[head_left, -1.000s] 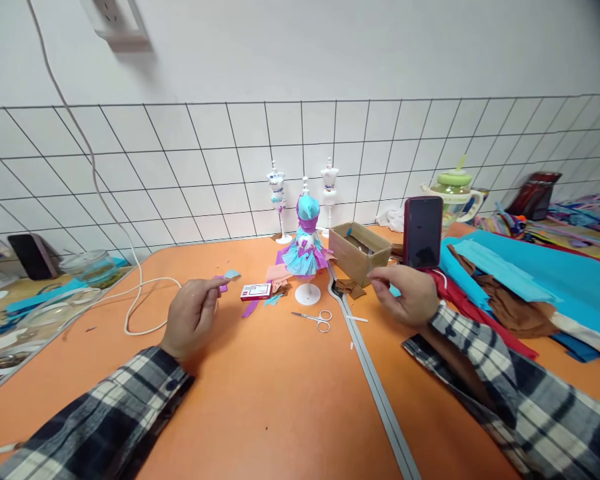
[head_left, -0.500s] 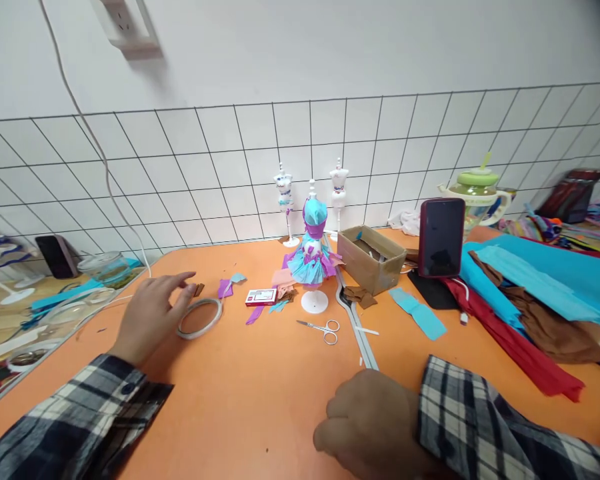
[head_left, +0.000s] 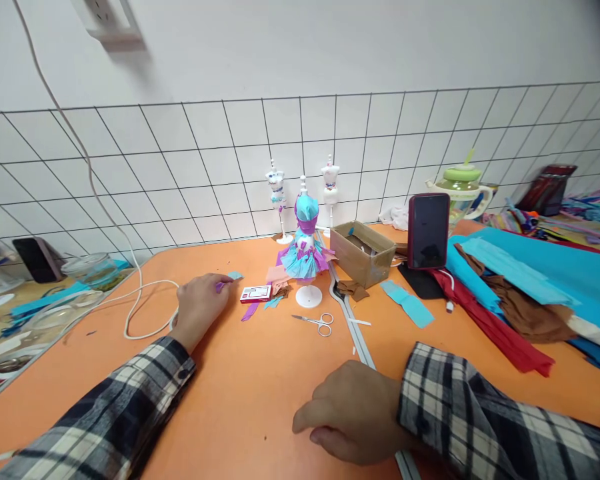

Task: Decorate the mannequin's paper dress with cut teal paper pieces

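My left hand (head_left: 203,303) is at the left of the orange tabletop, its fingertips closed around a small purple scrap (head_left: 221,287) that is mostly covered. Just beyond the fingertips lies a light-blue scrap (head_left: 235,275). Only a sliver of the white tape ring (head_left: 173,320) shows beside my left wrist. My right hand (head_left: 353,410) rests low at the front, holding nothing visible, index finger and thumb apart. Ahead of it lie small scissors (head_left: 320,324) and a grey zipper strip (head_left: 354,327). A mini dress form (head_left: 307,247) wears a blue and purple outfit.
Two bare mini dress forms (head_left: 276,190) stand against the tiled wall. A cardboard box (head_left: 363,257), a propped phone (head_left: 429,230) and a green-lidded jug (head_left: 460,190) are toward the right. Blue, brown and red fabric (head_left: 525,313) covers the far right. A red-and-white box (head_left: 256,294) lies among scraps.
My left hand has moved right and forward, past the tape ring onto the purple scrap. My right hand has loosened from a fist, its index finger now extended. The view has shifted slightly.
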A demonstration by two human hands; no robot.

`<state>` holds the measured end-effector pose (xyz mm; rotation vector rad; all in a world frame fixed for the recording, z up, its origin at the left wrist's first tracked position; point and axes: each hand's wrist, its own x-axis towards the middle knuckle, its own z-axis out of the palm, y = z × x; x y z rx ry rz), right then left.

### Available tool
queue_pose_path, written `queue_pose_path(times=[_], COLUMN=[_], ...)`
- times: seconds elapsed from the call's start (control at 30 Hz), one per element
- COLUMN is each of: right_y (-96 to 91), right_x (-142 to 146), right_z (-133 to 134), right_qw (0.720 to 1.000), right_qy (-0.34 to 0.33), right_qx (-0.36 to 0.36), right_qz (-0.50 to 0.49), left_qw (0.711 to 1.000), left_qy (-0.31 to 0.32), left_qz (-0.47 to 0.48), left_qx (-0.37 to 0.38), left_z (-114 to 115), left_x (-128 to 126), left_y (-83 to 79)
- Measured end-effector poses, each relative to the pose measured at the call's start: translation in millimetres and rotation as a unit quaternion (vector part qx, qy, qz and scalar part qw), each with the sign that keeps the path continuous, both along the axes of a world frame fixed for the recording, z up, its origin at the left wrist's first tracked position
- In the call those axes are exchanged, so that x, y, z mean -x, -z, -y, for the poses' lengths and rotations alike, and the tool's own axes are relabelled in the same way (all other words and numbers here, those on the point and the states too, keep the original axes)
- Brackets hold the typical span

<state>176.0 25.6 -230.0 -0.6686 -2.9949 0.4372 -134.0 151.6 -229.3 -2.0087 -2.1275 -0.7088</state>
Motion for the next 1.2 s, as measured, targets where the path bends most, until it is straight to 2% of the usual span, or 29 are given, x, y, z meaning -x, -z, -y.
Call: queue_pose_path(times=[0.07, 0.1, 0.17, 0.27, 0.3, 0.37, 0.43, 0.53, 0.63, 0.73, 0.87, 0.93, 1.07, 1.2], right_y=[0.5, 0.7, 1.1, 1.4, 1.6, 2.6, 4.2, 7.0, 9.2, 11.2, 10.9, 7.8, 1.0, 4.4], right_x=[-0.7, -1.3, -3.1, -7.3, -9.0, -12.3, -14.9, -16.7, -16.2, -15.2, -13.2, -11.2, -4.2, 1.9], right_z=[-0.3, -0.5, -1.2, -4.5, -6.4, -10.9, -15.2, -18.9, -19.2, -17.9, -13.1, -8.4, 0.2, -1.8], right_qw=[1.000, 1.000, 1.000, 1.000, 1.000, 0.999, 0.996, 0.982, 0.953, 0.927, 0.895, 0.894, 0.901, 0.878], right_qy=[-0.002, -0.003, -0.007, -0.005, 0.000, 0.017, 0.041, 0.094, 0.155, 0.201, 0.247, 0.254, 0.280, 0.299], right_qx=[0.001, 0.001, -0.001, -0.005, -0.008, -0.016, -0.024, -0.032, -0.030, -0.021, 0.001, 0.032, 0.122, 0.173], right_qz=[-0.004, -0.006, -0.009, -0.012, -0.016, -0.036, -0.072, -0.162, -0.260, -0.316, -0.372, -0.368, -0.307, -0.332], left_qw=[0.995, 0.993, 0.997, 0.992, 0.986, 0.978, 0.982, 0.998, 0.995, 0.981, 0.957, 0.945, 0.930, 0.916], left_qy=[0.001, -0.001, -0.024, -0.053, -0.029, 0.027, 0.022, 0.013, 0.081, 0.161, 0.285, 0.326, 0.364, 0.393], left_qz=[0.099, 0.116, 0.072, -0.067, -0.087, -0.108, -0.093, -0.024, -0.017, -0.032, -0.011, 0.008, 0.041, 0.071], left_qx=[-0.018, -0.023, -0.015, 0.089, 0.137, 0.178, 0.162, 0.060, -0.053, -0.100, -0.057, -0.033, 0.010, 0.031], left_z=[1.7, 4.5, 14.4, 37.7, 46.5, 62.8, 75.3, 84.5, 87.5, 93.3, 108.4, 116.2, 128.2, 136.0], left_x=[5.4, 7.7, 10.7, 10.9, 9.9, 7.5, 5.2, 3.1, 1.0, -5.2, -24.6, -37.5, -59.3, -69.2], left_y=[0.9, -0.1, -5.0, -15.5, -18.7, -24.1, -28.7, -34.0, -34.4, -29.0, -20.5, -17.9, -13.7, -8.7])
